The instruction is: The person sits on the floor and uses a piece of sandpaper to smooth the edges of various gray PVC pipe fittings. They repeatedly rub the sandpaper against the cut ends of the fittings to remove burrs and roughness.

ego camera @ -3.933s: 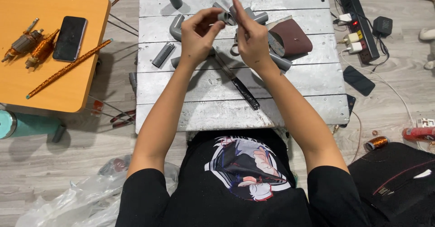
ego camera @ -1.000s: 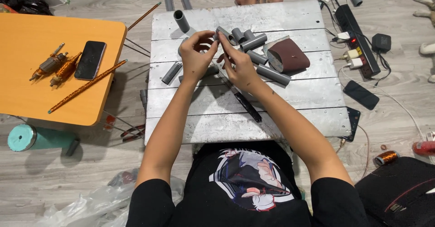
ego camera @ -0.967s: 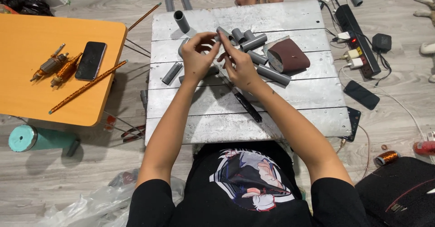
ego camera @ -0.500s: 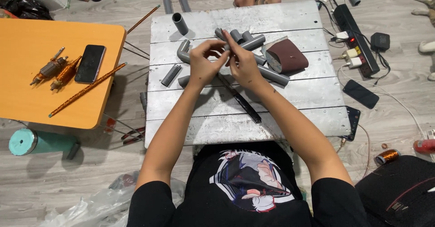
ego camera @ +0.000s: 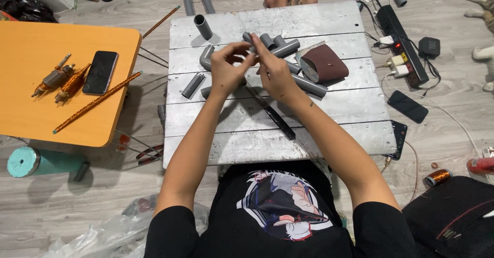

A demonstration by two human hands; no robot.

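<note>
Hands meet above the silver board (ego camera: 329,124): the left hand (ego camera: 226,72) and right hand (ego camera: 272,72) both pinch one grey pipe piece (ego camera: 249,39). Sandpaper (ego camera: 323,63) lies just right of them.

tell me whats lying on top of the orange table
On the orange table lie a black phone, two copper-wound motor parts beside it, and a long thin orange stick set diagonally. Nothing visibly covers them; whatever is beneath the tabletop is hidden.
</note>
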